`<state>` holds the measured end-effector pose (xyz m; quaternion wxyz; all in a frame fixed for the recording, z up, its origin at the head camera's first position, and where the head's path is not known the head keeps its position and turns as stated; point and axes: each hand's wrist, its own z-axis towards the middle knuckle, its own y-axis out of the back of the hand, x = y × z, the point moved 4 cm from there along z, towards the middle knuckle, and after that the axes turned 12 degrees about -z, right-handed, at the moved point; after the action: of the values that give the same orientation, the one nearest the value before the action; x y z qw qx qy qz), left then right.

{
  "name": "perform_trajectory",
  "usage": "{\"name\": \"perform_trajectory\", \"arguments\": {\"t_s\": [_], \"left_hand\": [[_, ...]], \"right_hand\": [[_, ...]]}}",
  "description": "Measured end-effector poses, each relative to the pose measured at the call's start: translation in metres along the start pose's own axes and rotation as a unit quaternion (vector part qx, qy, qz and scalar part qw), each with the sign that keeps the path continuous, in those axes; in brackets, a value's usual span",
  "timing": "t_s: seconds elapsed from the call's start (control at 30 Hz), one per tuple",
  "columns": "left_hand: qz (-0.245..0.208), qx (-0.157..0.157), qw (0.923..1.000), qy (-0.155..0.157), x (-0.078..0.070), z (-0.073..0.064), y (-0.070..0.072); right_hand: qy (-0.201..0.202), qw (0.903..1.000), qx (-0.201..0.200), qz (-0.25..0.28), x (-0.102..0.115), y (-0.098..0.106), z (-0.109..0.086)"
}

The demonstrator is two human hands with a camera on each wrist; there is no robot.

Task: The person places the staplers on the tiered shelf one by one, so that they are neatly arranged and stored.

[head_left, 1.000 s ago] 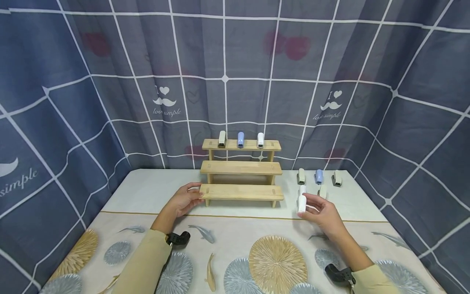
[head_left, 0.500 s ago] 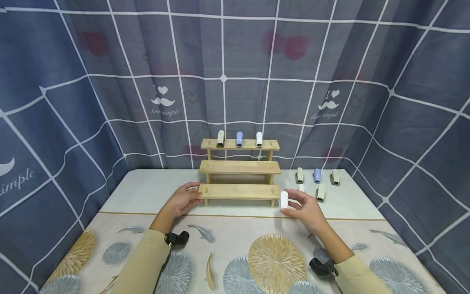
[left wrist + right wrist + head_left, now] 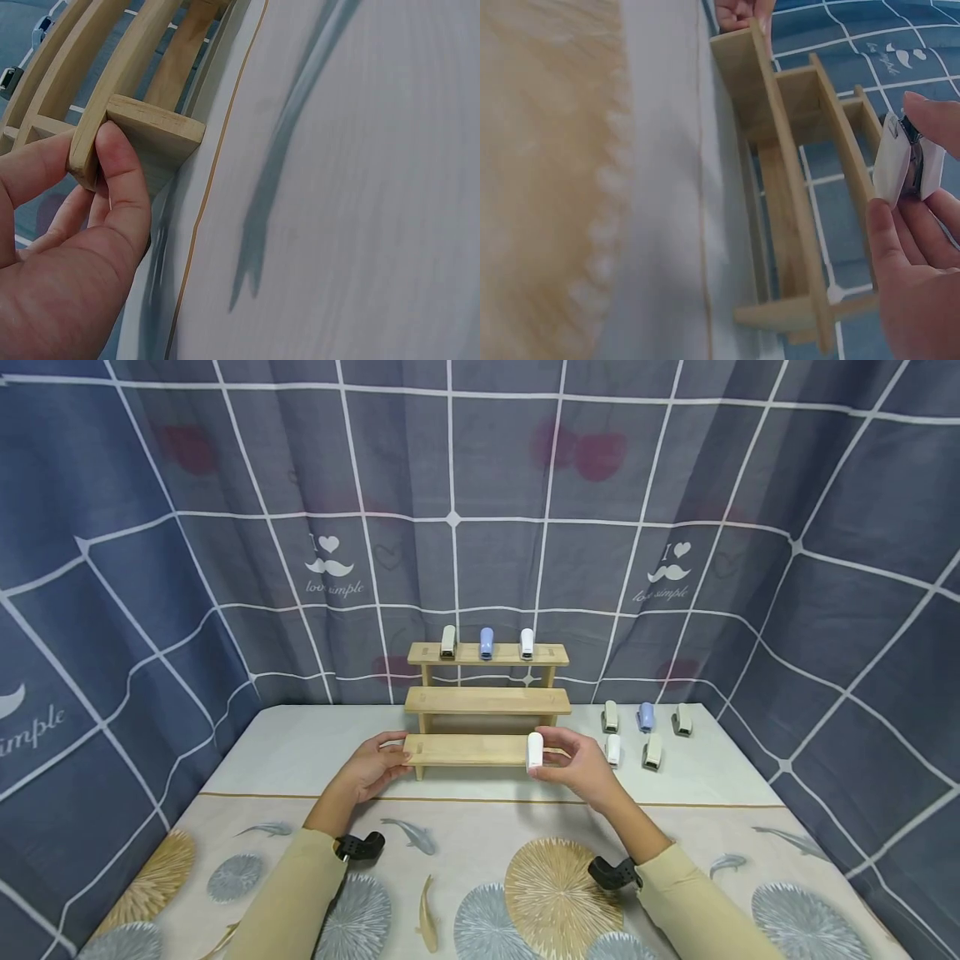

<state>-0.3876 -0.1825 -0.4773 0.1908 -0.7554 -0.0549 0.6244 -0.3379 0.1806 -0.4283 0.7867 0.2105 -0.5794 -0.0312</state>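
A three-step wooden display stand [image 3: 467, 748] rests on the table. My left hand [image 3: 369, 770] pinches the left end of its lowest board, with thumb and fingertips on the wood in the left wrist view. Between the thumb and fingers of my right hand [image 3: 583, 767] is a small white stapler [image 3: 534, 752], held at the right end of the lowest step. Whether it touches the board I cannot tell. In the right wrist view the stapler [image 3: 892, 161] shows dark metal inside. The top step bears a cream stapler [image 3: 448, 642], a blue stapler [image 3: 487, 643] and a white stapler [image 3: 527, 643].
To the right of the stand, several more staplers stand on the table: a blue one [image 3: 645, 717], a white one [image 3: 612, 750] and cream ones, such as the front cream stapler [image 3: 652, 752]. A patterned cloth [image 3: 450, 835] covers the near side. A checked curtain [image 3: 405, 560] hangs behind.
My right hand has carried the white stapler leftward from the group at the right to the right end of the lowest step. The left hand keeps its grip on the stand.
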Motion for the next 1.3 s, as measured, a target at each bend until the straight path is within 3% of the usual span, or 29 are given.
{"name": "perform_trajectory", "arguments": {"t_s": [0.37,0.6,1.3], "left_hand": [[0.001,0.002,1.0000,-0.001,-0.001,-0.001,-0.002],[0.003,0.003,1.0000,0.000,-0.001,0.000,-0.002],[0.003,0.005,1.0000,0.002,0.000,-0.001,-0.002]], "right_hand": [[-0.011,0.9997,0.006,-0.021,0.022,-0.025,0.040],[-0.006,0.9998,0.020,0.004,0.035,-0.040,0.066],[0.005,0.9985,0.020,-0.051,0.054,-0.077,0.128]]}}
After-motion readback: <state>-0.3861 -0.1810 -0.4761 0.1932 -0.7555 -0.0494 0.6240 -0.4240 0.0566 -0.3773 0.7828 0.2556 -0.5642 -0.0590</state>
